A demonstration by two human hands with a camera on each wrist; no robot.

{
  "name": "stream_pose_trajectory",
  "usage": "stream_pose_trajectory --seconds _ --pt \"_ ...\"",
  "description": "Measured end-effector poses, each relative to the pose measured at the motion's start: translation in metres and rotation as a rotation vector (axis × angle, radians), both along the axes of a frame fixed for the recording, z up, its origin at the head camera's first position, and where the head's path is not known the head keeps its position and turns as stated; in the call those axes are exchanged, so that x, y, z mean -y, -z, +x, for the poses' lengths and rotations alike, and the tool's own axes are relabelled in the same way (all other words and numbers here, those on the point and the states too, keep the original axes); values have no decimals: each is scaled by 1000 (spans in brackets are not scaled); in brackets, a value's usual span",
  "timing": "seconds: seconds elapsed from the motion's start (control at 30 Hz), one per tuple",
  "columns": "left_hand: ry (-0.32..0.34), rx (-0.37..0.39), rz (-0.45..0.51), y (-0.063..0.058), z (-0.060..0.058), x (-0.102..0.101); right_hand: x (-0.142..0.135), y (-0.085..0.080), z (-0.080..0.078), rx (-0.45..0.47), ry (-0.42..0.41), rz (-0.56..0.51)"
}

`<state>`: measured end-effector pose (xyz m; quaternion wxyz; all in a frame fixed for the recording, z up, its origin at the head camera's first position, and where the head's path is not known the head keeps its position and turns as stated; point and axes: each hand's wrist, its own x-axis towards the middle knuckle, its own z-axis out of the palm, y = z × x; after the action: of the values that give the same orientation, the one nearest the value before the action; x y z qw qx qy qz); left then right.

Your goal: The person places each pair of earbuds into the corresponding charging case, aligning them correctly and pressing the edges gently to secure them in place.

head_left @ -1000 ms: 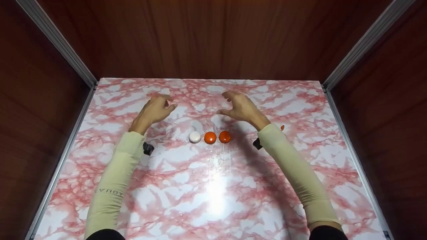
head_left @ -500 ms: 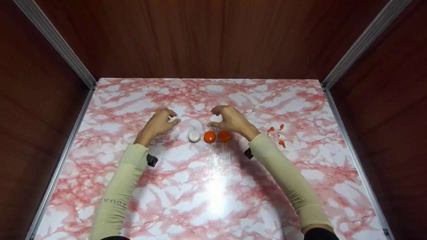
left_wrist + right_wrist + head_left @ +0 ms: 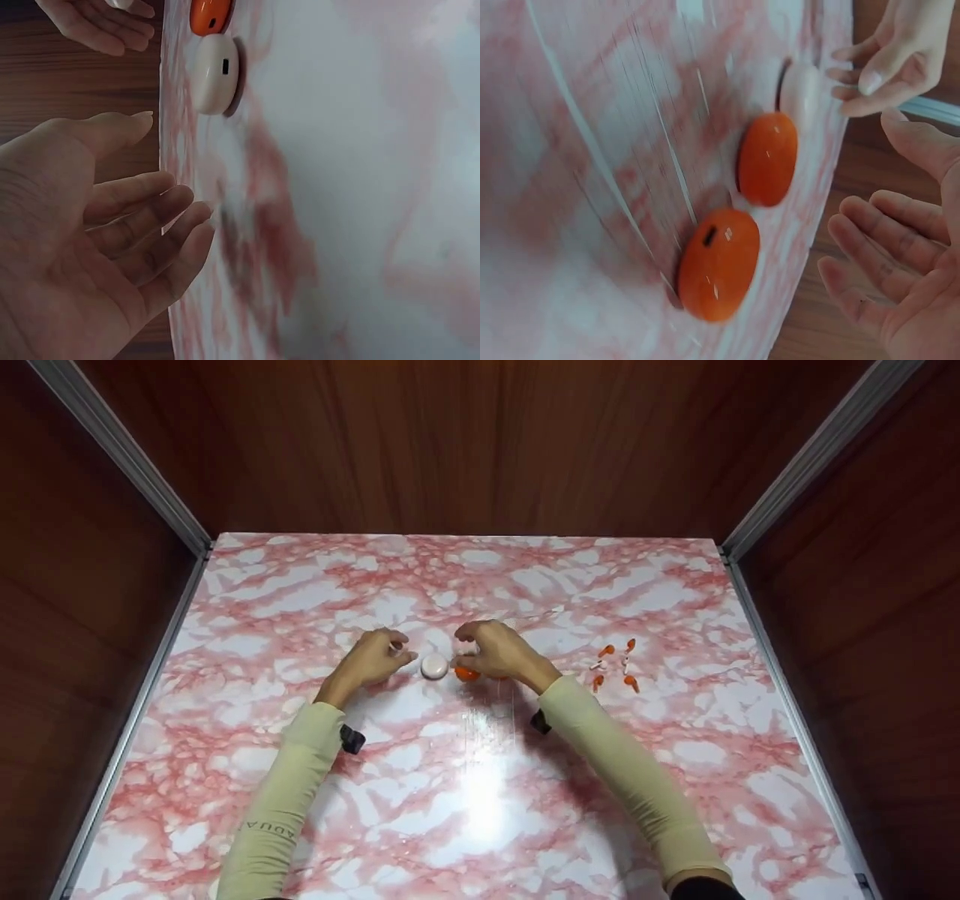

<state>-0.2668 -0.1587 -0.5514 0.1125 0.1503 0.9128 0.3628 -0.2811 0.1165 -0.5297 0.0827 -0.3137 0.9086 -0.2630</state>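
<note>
in your head view, the bench [image 3: 397, 810] is bright, with white glare at lower centre; the wood walls [image 3: 420, 450] sink into gloom along the top and sides. your right sleeve [image 3: 630, 772] has a soft shadow to its left. both wrist views look dimmer and softer; in the right one, small glints dot the lower orange case [image 3: 724, 270].

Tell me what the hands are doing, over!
Left hand and right hand empty. White case and two orange cases in a row. Right hand partly hides two orange cases in head view.
</note>
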Motion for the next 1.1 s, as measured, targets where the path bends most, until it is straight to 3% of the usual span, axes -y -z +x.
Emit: stream_pose_trajectory --seconds 0.2,0.4,0.83,1.1 --pt "-26 53 69 10 5 -10 12 16 5 4 -8 1" --pt "-49 118 133 17 7 -19 26 30 12 -67 33 64" --pt "-42 53 130 26 5 -29 43 45 17 -119 97 109" --pt "-138 66 116 22 7 -33 43 47 14 -127 44 36"
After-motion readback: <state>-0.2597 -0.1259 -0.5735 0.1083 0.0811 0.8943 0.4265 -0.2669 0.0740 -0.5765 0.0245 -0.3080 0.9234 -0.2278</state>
